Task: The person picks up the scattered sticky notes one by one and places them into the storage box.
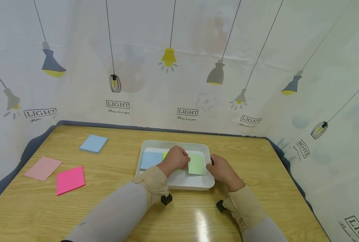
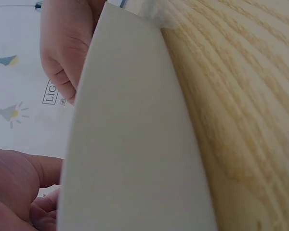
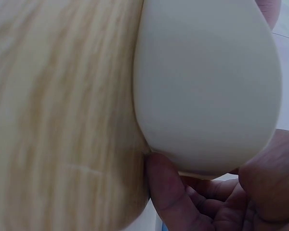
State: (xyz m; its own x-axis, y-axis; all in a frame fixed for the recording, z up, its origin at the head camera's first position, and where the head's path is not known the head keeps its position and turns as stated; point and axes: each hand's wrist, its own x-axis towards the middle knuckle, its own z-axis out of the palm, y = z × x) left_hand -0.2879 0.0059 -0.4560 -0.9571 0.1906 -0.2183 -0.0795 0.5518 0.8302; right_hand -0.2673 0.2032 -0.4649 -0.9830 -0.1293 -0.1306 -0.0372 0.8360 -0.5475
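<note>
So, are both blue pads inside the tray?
No, one blue pad lies on the wooden table, outside the tray.

In the head view's center, the left hand [image 1: 172, 159] partly hides a yellow-green note [image 1: 164, 155] and a pink note [image 1: 184, 167]; gray sleeves [image 1: 116, 210] exit at bottom. Both wrist views lose the white tray [image 2: 130, 120] contents behind its wall.

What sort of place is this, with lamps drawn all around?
Probably an indoor tabletop work spot, though the whole room isn't visible. You can tell from the wooden table, the lamp-printed backdrop around it, and the white tray holding paper squares.
</note>
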